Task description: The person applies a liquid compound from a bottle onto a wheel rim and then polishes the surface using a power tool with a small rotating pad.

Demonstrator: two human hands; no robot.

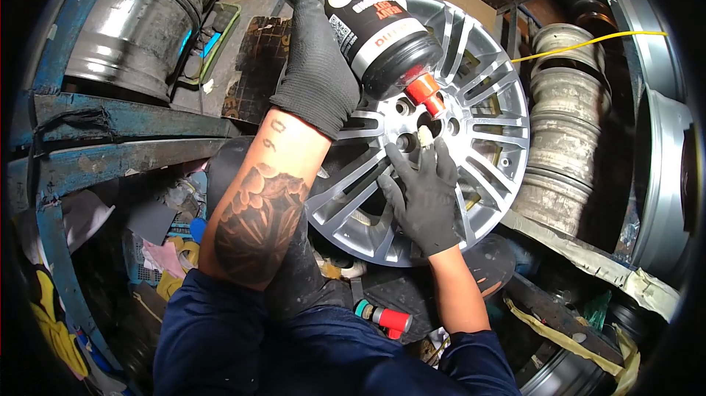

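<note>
In my gloved left hand [318, 65] is a black bottle of heavy cut compound [375, 28], tilted with its red nozzle [426, 94] pointing down over the wheel's centre. Beneath it rests a silver multi-spoke alloy wheel rim [482, 131], between my legs. My right hand [429, 208], also in a black glove, lies over the hub with its fingers spread. On one of its fingertips, just under the nozzle, sits a dab of pale compound [425, 136].
A stack of worn rims [562, 124] stands on the right, with another rim [658, 183] beyond it. Blue metal framing [125, 150] runs along the left beside a large metal barrel [132, 28]. A red air tool [392, 320] lies near my lap. A yellow hose [588, 41] crosses at right.
</note>
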